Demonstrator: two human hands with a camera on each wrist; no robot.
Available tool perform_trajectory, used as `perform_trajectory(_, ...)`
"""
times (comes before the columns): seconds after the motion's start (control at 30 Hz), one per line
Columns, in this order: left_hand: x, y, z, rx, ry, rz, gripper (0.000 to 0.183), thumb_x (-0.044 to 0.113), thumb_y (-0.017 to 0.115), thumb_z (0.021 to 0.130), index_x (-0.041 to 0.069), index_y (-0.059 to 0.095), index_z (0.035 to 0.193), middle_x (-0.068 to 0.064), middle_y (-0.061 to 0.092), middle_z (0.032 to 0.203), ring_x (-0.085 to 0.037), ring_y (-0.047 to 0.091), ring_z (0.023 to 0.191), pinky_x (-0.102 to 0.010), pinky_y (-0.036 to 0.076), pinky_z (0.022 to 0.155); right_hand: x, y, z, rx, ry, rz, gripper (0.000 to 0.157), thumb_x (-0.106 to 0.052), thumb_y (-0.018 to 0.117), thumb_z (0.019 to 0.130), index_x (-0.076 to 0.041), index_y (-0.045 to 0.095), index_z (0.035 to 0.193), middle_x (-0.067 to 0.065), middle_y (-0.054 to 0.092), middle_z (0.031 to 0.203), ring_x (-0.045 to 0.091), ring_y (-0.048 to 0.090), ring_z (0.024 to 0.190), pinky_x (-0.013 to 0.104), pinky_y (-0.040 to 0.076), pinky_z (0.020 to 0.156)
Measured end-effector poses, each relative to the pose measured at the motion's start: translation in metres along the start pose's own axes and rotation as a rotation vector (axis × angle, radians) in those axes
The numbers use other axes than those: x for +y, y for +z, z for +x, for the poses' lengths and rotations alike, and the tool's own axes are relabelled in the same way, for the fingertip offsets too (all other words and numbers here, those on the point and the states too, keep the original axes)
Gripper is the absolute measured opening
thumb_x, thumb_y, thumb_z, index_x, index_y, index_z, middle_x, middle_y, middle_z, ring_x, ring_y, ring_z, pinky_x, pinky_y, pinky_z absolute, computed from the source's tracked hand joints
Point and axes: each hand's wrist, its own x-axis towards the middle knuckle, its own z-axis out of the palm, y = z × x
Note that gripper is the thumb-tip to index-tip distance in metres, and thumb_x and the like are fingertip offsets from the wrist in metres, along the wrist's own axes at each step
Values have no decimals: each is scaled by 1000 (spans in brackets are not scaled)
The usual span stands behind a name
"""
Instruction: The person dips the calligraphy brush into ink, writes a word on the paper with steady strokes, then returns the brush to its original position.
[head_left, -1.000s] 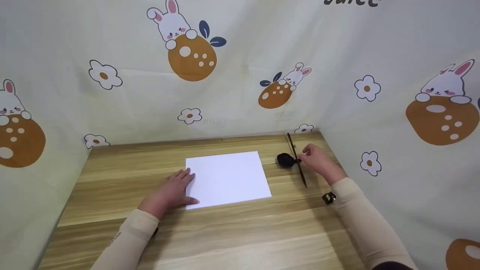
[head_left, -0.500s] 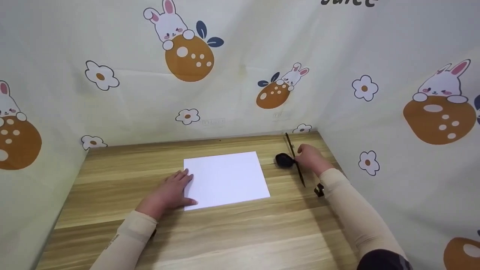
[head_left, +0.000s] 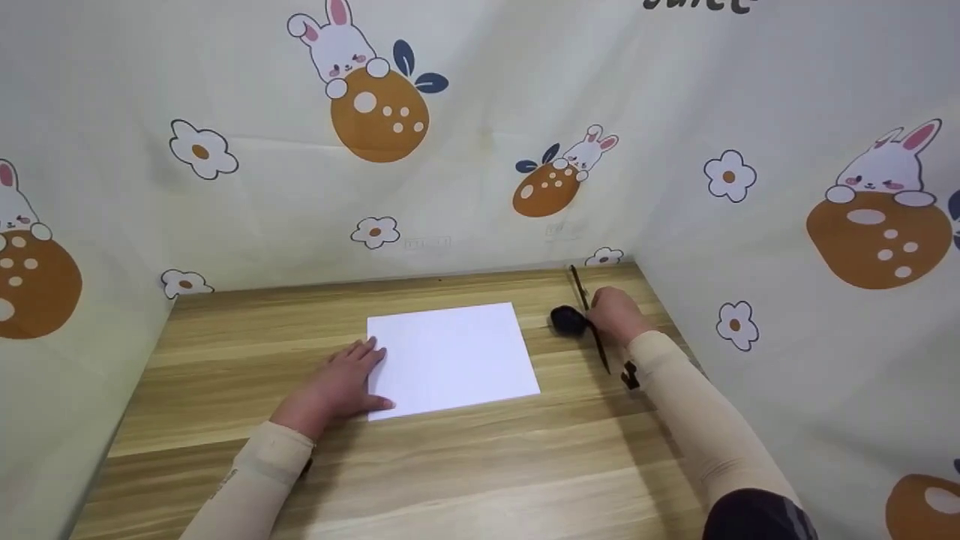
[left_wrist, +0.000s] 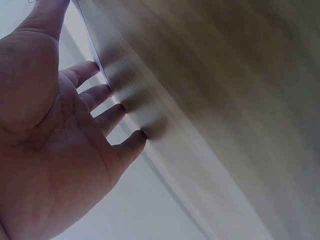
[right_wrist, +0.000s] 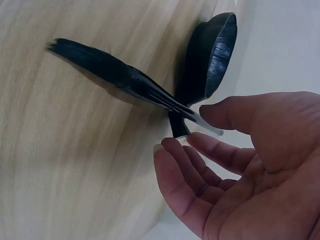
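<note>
A sheet of white paper (head_left: pixel 454 361) lies flat on the table. My left hand (head_left: pixel 341 384) rests on its left edge, fingers extended and thumb spread near the lower corner. Toward the right is a small black cup (head_left: pixel 568 321) with a short handle, and a dark brush (right_wrist: pixel 95 62) lies across that handle. My right hand (head_left: pixel 619 315) is at the crossing. In the right wrist view, its thumb (right_wrist: pixel 225 114) and curled forefinger stand on either side of the brush's shaft, close to the cup's handle. Whether they pinch it is not clear.
The wood-grain table (head_left: pixel 465 480) meets a cream cloth backdrop (head_left: pixel 465 180) printed with rabbits, oranges and flowers. Cloth also hangs along the left and right sides, and its right side comes close to my right forearm.
My right hand has moved slightly left onto the brush where it crosses the cup's handle. Brush, cup and paper lie as before, and my left hand stays on the paper.
</note>
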Motion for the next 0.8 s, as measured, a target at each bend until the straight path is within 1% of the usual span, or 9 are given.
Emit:
perform_trajectory(0.1, 0, 0, -1, 2, 1, 2, 104, 59, 85, 93, -3, 43, 167, -28, 29, 177, -54, 26, 163, -76, 25, 126, 2, 2, 3, 5, 19, 6, 22, -19, 72, 100, 3, 73, 97, 15, 73, 92, 29, 63, 81, 50, 58, 81)
perform_trajectory(0.27, 0, 0, -1, -1, 0, 5, 105, 59, 84, 94, -2, 42, 167, -28, 29, 177, -53, 25, 163, -76, 25, 126, 5, 5, 8, 12, 36, 8, 24, -21, 73, 101, -2, 71, 87, 9, 68, 83, 26, 57, 75, 47, 55, 78)
perform_trajectory(0.33, 0, 0, -1, -4, -2, 5, 105, 60, 83, 94, -2, 42, 168, -27, 28, 178, -53, 25, 163, -76, 24, 126, 5, 6, 9, 21, 33, 11, 26, -20, 74, 101, -5, 67, 80, 6, 64, 77, 24, 55, 72, 45, 53, 75)
perform_trajectory(0.47, -1, 1, 0, -6, -5, 8, 105, 60, 83, 94, -1, 41, 168, -27, 28, 178, -52, 24, 164, -76, 24, 126, 8, 9, 11, 37, 32, 27, 36, -17, 74, 99, -12, 57, 68, 0, 53, 67, 22, 48, 66, 39, 46, 67)
perform_trajectory(0.53, -2, 2, 0, -7, -8, 9, 105, 61, 82, 95, 0, 41, 169, -26, 28, 179, -52, 24, 164, -77, 24, 126, 9, 9, 12, 48, 30, 38, 38, -16, 74, 98, -13, 55, 66, -1, 51, 65, 21, 47, 65, 37, 44, 65)
perform_trajectory(0.67, -3, 2, 1, -1, -8, 4, 104, 60, 83, 94, 0, 41, 168, -26, 28, 178, -52, 24, 164, -77, 24, 125, 12, 10, 14, 62, 36, 79, 38, -15, 75, 97, -14, 56, 64, -2, 52, 62, 20, 48, 62, 35, 42, 61)
perform_trajectory(0.8, -3, 3, 1, 10, 3, 1, 104, 58, 85, 93, -2, 43, 167, -28, 29, 177, -53, 26, 163, -78, 26, 124, 14, 9, 15, 47, 62, 120, 35, -17, 73, 101, -11, 61, 68, -1, 57, 63, 18, 50, 61, 35, 44, 61)
